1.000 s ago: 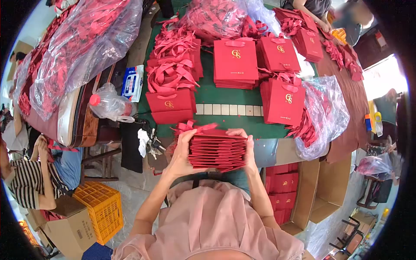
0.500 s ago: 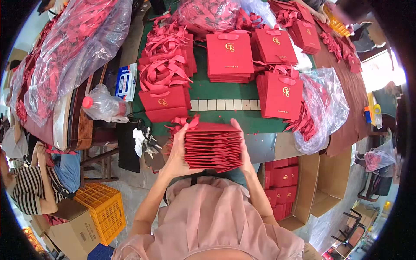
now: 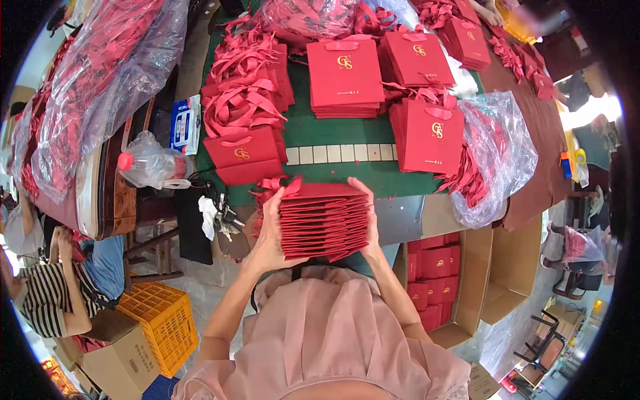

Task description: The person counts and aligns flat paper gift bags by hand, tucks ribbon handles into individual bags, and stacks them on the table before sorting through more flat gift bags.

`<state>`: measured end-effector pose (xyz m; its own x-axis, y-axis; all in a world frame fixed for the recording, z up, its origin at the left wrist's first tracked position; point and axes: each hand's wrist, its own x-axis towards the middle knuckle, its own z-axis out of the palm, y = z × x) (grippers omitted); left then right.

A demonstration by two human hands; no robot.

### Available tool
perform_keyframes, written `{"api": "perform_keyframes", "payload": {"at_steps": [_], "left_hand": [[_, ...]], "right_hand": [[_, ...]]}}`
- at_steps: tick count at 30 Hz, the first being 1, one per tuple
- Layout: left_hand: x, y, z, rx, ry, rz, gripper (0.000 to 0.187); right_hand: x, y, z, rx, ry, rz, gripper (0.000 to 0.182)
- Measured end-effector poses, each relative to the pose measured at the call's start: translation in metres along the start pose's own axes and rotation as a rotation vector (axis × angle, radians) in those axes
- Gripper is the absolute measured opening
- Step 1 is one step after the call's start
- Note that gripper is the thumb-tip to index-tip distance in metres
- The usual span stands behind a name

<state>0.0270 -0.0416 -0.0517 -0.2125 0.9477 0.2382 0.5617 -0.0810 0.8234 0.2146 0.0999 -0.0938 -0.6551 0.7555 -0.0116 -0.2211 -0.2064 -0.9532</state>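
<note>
I had a thick stack of flat-folded red paper gift bags point(image 3: 325, 221) pressed between both hands, held on edge just above the near rim of the green-covered work table point(image 3: 333, 133). My left hand point(image 3: 270, 233) was clamped flat against the stack's left face, fingers spread upward, and my right hand point(image 3: 369, 223) pressed the opposite face, fingers curled over the top corner. Neither hand was closed into a fist; both were wide and squeezing the bundle between the palms. A few red ribbon handles point(image 3: 277, 185) poked out at the upper left of the stack.

By my reading, the bundle was gathered and squared but not yet put down anywhere. The open brown cardboard box point(image 3: 467, 280) at my right, below the table edge, already held several rows of the same red bags point(image 3: 430, 283) and looked partly filled, with bare room on its far side. On the table plenty remained: a pile of gold-logo red bags point(image 3: 345, 73) lying flat, a second pile point(image 3: 427, 137) beside a clear plastic sack of ribbons point(image 3: 497, 160), and a tangled heap of ribboned bags point(image 3: 247, 100) to the left. So I judged the packing well under way but far from finished.
</note>
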Motion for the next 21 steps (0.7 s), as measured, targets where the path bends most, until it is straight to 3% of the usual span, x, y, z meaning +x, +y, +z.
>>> {"api": "perform_keyframes", "payload": {"at_steps": [4, 6, 9, 10, 13, 21], "left_hand": [[0.001, -0.003, 0.001, -0.015, 0.018, -0.012, 0.129], [0.001, -0.003, 0.000, 0.006, 0.022, 0.002, 0.126], [-0.002, -0.007, 0.000, 0.033, 0.015, 0.002, 0.126], [-0.003, -0.008, 0.001, -0.005, 0.006, -0.026, 0.126], [-0.005, -0.011, 0.003, -0.060, -0.004, -0.065, 0.125], [-0.006, -0.012, 0.004, -0.091, -0.002, -0.092, 0.124]], "right_hand": [[-0.002, -0.010, 0.000, -0.023, 0.026, 0.010, 0.078], [-0.004, -0.014, -0.005, -0.249, 0.045, -0.065, 0.073], [-0.022, -0.014, -0.011, -0.285, 0.293, -0.094, 0.054], [-0.025, -0.018, -0.012, -0.351, 0.367, -0.214, 0.036], [-0.045, -0.034, -0.019, -0.479, 0.362, -0.292, 0.017], [-0.061, -0.047, -0.012, -0.558, 0.197, -0.425, 0.021]]}}
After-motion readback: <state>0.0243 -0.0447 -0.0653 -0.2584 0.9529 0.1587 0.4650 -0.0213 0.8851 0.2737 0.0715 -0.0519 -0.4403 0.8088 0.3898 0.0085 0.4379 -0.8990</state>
